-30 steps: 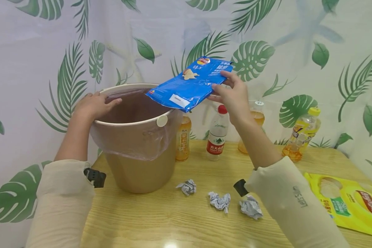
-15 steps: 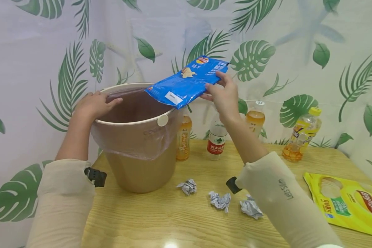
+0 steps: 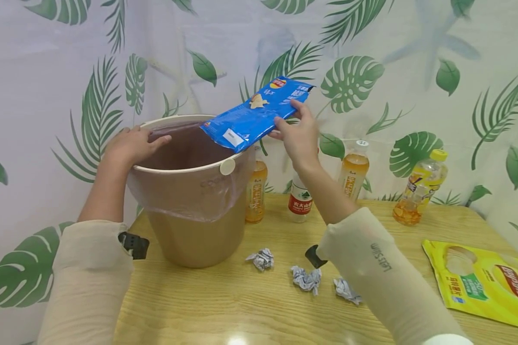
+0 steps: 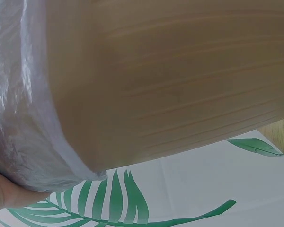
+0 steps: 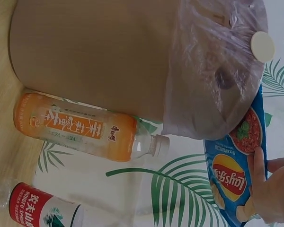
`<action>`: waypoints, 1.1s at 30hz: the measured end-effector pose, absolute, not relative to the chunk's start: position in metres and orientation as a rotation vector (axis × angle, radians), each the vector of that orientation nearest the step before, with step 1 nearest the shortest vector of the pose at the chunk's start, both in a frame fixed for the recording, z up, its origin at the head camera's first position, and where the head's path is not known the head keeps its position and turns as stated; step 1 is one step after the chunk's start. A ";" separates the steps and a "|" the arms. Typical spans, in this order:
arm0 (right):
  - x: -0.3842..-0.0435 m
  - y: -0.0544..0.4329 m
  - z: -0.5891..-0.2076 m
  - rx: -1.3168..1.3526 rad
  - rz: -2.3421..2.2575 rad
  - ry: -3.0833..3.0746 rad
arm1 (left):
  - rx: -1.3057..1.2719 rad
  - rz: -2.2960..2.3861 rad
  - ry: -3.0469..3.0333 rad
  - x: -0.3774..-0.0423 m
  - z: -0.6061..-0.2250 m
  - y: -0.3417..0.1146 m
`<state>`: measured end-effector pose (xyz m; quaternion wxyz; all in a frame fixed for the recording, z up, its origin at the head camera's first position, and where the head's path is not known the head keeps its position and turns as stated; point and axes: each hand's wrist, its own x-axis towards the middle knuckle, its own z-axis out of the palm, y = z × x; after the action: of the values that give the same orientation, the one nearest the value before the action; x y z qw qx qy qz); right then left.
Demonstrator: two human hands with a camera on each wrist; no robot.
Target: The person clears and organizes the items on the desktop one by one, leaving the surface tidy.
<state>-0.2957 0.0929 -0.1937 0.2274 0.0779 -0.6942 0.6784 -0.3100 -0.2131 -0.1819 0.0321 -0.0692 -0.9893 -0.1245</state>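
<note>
Leafy backdrop (image 3: 233,38) behind, right fingers (image 3: 301,109) pinch blue packet's (image 3: 255,114) edge.

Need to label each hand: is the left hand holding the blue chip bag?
No, the right hand holds the blue chip bag, while the left hand rests on the bin's rim.

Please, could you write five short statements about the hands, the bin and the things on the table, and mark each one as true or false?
1. The right hand holds a blue chip bag. True.
2. The left hand holds a bottle. False: the left hand rests on the rim of the bin.
3. A yellow chip bag lies on the table. True.
4. The bin stands on the floor. False: the bin stands on the table.
5. Three crumpled papers lie on the table. True.
</note>
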 end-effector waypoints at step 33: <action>-0.299 0.060 -0.222 0.417 1.452 -2.066 | -0.147 -0.463 -3.029 -0.307 -0.182 -0.211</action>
<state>-0.2988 0.0605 -0.2216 0.2869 0.1560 -0.7733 0.5434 -0.3072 -0.2109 -0.1822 0.0371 -0.0478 -0.9867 -0.1509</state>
